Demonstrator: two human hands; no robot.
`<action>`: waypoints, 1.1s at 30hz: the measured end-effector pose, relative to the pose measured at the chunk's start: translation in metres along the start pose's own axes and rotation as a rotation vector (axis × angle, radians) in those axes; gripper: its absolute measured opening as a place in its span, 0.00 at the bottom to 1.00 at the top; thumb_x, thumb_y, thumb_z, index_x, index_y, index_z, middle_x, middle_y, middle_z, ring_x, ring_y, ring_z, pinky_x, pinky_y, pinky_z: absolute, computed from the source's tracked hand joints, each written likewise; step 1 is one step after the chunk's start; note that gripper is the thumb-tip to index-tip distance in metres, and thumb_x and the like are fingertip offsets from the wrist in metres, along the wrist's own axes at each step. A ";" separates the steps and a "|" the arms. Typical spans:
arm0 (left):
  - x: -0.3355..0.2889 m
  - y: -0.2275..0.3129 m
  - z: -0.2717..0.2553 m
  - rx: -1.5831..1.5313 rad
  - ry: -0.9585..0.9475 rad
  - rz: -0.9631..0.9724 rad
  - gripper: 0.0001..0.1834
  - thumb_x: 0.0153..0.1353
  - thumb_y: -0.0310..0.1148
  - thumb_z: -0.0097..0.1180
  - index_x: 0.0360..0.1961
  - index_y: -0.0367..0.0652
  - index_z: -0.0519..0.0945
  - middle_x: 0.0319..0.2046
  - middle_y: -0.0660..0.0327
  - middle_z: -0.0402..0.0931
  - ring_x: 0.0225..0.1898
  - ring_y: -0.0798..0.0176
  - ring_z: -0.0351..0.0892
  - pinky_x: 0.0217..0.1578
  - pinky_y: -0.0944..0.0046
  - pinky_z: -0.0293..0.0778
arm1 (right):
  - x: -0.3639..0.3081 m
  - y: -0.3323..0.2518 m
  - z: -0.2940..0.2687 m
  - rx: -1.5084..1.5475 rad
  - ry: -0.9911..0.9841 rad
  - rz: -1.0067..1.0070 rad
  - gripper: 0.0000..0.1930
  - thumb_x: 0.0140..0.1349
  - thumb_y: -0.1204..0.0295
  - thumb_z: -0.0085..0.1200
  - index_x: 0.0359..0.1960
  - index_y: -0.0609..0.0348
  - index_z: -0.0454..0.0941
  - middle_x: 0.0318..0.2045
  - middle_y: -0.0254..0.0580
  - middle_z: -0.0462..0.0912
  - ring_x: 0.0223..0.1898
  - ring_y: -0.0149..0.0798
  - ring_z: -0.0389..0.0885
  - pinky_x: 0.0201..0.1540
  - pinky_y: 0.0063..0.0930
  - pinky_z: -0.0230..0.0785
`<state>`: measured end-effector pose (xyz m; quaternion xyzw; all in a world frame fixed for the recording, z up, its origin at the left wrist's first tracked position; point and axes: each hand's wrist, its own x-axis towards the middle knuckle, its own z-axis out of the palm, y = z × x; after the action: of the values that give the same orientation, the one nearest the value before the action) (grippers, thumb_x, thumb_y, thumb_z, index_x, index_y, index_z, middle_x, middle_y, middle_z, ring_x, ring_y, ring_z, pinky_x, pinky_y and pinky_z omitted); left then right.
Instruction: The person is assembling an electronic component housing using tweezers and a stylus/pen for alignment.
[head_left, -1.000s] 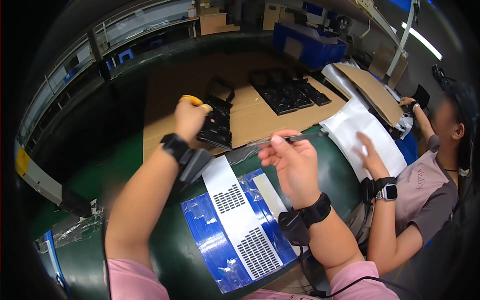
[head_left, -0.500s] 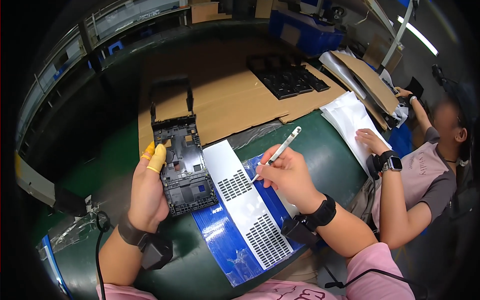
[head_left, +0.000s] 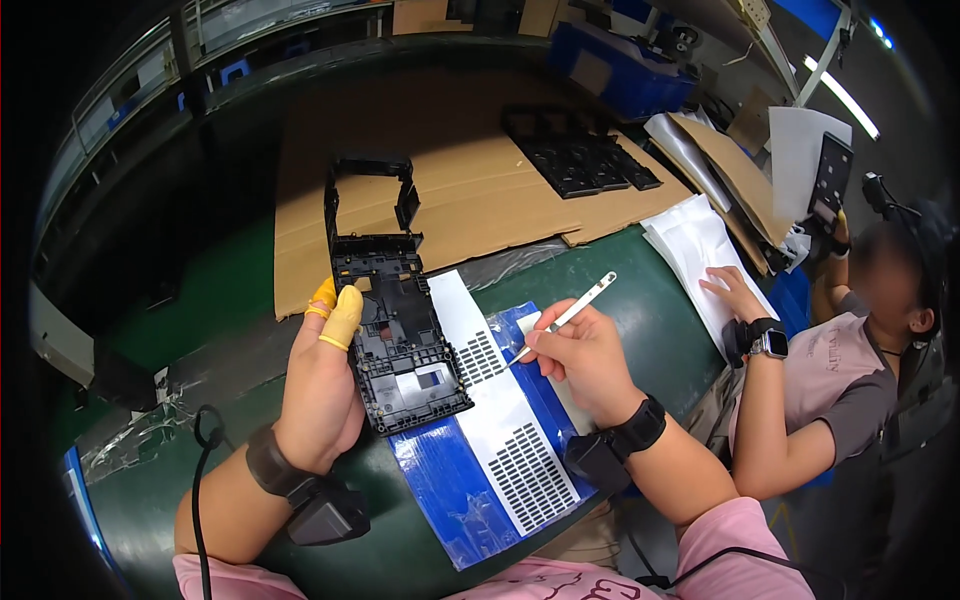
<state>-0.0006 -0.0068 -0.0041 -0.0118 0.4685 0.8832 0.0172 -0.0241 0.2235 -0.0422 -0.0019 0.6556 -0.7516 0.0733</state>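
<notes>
Held only along its left edge by the left hand [head_left: 322,385], the black plastic frame [head_left: 393,325] above the blue sheet [head_left: 450,485] could tip or slip if the white stylus [head_left: 565,318], pinched in the right hand [head_left: 580,355], presses hard.

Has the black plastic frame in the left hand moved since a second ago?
Yes. The black frame has come back from the cardboard sheet to the blue-and-white sheet, held in the left hand.

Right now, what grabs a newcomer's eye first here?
The black plastic frame, held upright-ish in the left hand with yellow finger cots, mid-picture. Next, the white pen-like tool in the right hand, over the blue-and-white perforated sheet on the green belt. A co-worker sits at right.
</notes>
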 end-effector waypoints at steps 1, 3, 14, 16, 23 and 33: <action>0.000 -0.002 -0.001 -0.016 -0.027 -0.004 0.16 0.65 0.35 0.41 0.51 0.41 0.63 0.43 0.60 0.71 0.43 0.67 0.72 0.45 0.66 0.71 | -0.001 0.000 0.000 0.014 0.000 -0.005 0.05 0.51 0.82 0.53 0.28 0.62 0.71 0.18 0.41 0.77 0.16 0.24 0.73 0.14 0.12 0.56; 0.000 -0.003 -0.001 -0.032 -0.054 -0.009 0.16 0.65 0.35 0.41 0.52 0.42 0.63 0.44 0.60 0.70 0.44 0.67 0.72 0.45 0.65 0.70 | -0.001 0.000 0.000 0.028 0.002 -0.009 0.04 0.51 0.83 0.52 0.28 0.63 0.71 0.18 0.41 0.77 0.17 0.25 0.74 0.14 0.12 0.57; -0.003 -0.003 -0.001 -0.112 -0.091 -0.064 0.16 0.64 0.33 0.40 0.53 0.43 0.61 0.45 0.61 0.69 0.46 0.67 0.70 0.47 0.63 0.68 | -0.002 -0.002 0.001 0.010 0.030 0.019 0.05 0.51 0.81 0.53 0.28 0.61 0.71 0.18 0.39 0.77 0.16 0.24 0.72 0.16 0.12 0.56; -0.005 -0.002 -0.004 -0.137 -0.090 -0.056 0.16 0.64 0.33 0.39 0.53 0.43 0.61 0.45 0.61 0.68 0.45 0.67 0.70 0.47 0.63 0.69 | -0.005 -0.010 0.004 0.056 -0.011 0.001 0.05 0.51 0.81 0.53 0.28 0.61 0.71 0.18 0.39 0.77 0.17 0.24 0.72 0.16 0.12 0.56; -0.019 0.014 0.010 -0.239 -0.092 -0.049 0.17 0.65 0.33 0.37 0.54 0.44 0.61 0.46 0.61 0.68 0.42 0.67 0.69 0.46 0.61 0.70 | -0.024 -0.057 0.040 0.107 -0.193 -0.160 0.08 0.52 0.81 0.54 0.34 0.63 0.70 0.22 0.40 0.78 0.19 0.22 0.71 0.20 0.12 0.59; -0.030 0.010 0.011 -0.238 -0.108 -0.079 0.20 0.65 0.37 0.38 0.57 0.45 0.57 0.49 0.59 0.66 0.48 0.61 0.69 0.48 0.57 0.70 | -0.027 -0.032 0.067 0.211 -0.279 -0.221 0.08 0.55 0.83 0.53 0.36 0.64 0.69 0.28 0.39 0.78 0.28 0.24 0.75 0.27 0.13 0.66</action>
<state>0.0288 -0.0040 0.0115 0.0153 0.3581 0.9305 0.0757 0.0054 0.1650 0.0010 -0.1701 0.5526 -0.8120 0.0804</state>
